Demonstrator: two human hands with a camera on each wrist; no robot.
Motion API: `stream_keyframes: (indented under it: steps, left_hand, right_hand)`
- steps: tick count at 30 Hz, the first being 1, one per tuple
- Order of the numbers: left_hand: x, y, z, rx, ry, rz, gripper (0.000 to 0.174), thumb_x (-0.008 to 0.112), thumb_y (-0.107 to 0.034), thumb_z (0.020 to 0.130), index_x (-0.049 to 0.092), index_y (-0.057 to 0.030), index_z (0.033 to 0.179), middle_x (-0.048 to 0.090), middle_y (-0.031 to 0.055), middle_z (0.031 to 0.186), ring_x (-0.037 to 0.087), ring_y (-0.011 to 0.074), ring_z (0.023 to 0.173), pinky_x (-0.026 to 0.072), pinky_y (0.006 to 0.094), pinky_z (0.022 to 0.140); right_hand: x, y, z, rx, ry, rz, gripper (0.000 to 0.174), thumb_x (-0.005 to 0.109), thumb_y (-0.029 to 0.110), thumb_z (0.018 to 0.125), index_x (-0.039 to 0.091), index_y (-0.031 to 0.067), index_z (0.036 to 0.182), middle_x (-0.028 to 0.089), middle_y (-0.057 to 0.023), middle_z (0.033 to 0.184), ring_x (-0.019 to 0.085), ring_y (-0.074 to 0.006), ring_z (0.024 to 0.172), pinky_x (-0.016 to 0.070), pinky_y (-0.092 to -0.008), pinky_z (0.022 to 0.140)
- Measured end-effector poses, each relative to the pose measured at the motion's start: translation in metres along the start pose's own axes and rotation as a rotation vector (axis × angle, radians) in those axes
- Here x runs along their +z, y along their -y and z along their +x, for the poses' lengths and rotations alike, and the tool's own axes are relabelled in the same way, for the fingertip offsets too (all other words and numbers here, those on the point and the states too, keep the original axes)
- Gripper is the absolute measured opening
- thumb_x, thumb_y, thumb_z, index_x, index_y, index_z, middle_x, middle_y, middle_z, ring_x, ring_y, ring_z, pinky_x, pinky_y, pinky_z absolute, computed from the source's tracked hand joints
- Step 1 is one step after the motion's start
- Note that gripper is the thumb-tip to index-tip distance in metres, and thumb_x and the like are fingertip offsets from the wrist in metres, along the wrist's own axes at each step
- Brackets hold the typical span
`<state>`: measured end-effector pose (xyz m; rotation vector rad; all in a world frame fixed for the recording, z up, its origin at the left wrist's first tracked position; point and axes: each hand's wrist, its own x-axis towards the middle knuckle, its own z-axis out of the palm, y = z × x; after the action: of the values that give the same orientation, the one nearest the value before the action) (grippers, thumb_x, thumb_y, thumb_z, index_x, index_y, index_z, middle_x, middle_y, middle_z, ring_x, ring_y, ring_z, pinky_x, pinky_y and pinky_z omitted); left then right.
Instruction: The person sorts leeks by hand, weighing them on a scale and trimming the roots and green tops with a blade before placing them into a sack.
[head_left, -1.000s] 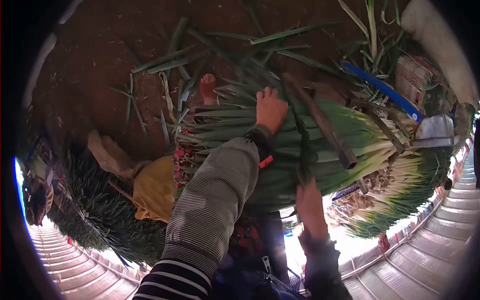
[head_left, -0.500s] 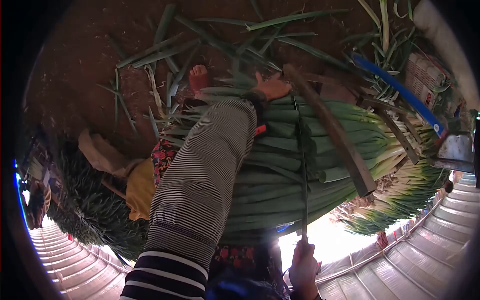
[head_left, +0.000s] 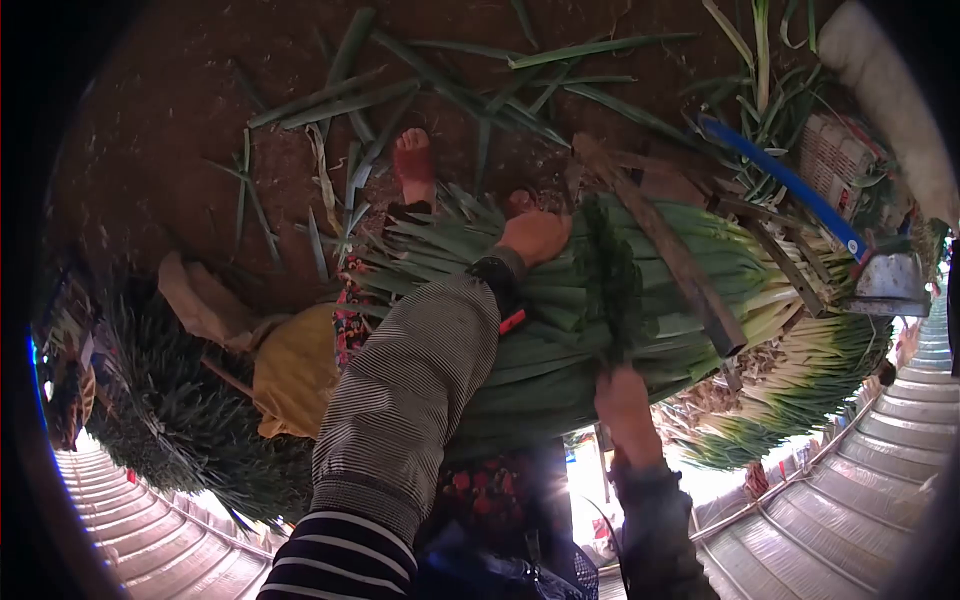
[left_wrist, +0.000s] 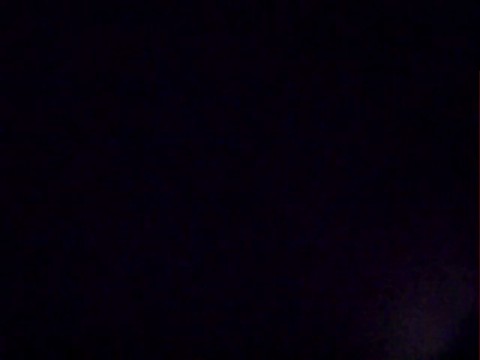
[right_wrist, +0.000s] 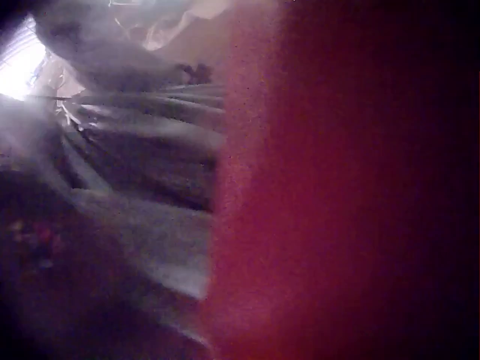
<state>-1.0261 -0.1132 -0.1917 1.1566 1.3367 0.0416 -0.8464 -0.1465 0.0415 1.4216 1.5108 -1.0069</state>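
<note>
A thick bundle of long green onions lies across the person's lap, leaves to the left and pale stems to the right. On its far edge, the left hand presses down, its fingers bent over the leaves and their tips hidden. At the near edge, the right hand grips a long thin-bladed knife. The knife blade lies crosswise over the leaves and is blurred, with dark green leaf pieces around it. In the right wrist view a blurred red patch covers much of the picture beside the leaves; the left wrist view is black.
A brown bar slants over the bundle, part of a rack. To its right are a blue curved bar and a metal piece. More onions are stacked beyond. Loose leaves litter the soil; a yellow cloth lies left.
The right hand drew the knife back toward the person half a second ago and is now up against the bundle again. The left hand's spread fingers have bent down over the leaves.
</note>
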Motion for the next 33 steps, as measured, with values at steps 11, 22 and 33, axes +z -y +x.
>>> stream_keyframes:
  steps: [11,22,33]
  left_hand:
    - [0.054,0.032,0.004,0.142,-0.074,-0.162,0.047,0.035,-0.038,0.089,0.056,0.0003,0.107,0.059,0.0222,0.108,0.055,0.0405,0.101,0.0422,0.0456,0.088]
    - [0.024,0.003,-0.034,-0.111,0.341,-0.105,0.060,0.029,-0.046,0.089,0.063,0.0018,0.100,0.061,0.0245,0.104,0.057,0.0404,0.099,0.0412,0.0464,0.089]
    - [0.054,0.033,-0.045,0.204,0.192,-0.020,0.050,0.032,-0.035,0.090,0.057,0.0074,0.085,0.061,0.0279,0.091,0.059,0.0430,0.089,0.0434,0.0506,0.081]
  right_hand:
    - [-0.066,0.012,-0.162,-0.206,-0.066,-0.185,0.021,0.047,0.014,0.090,0.049,0.0011,0.108,0.060,-0.0247,0.090,0.059,-0.0422,0.067,0.0482,-0.0476,0.057]
    - [0.066,-0.029,-0.028,-0.380,-0.216,0.168,0.033,0.049,0.015,0.087,0.044,-0.0049,0.113,0.061,-0.0269,0.086,0.058,-0.0447,0.073,0.0459,-0.0533,0.064]
    - [0.002,-0.005,-0.231,-0.137,-0.064,0.090,0.015,0.044,0.005,0.089,0.050,-0.0012,0.102,0.054,-0.0198,0.089,0.057,-0.0321,0.066,0.0458,-0.0363,0.053]
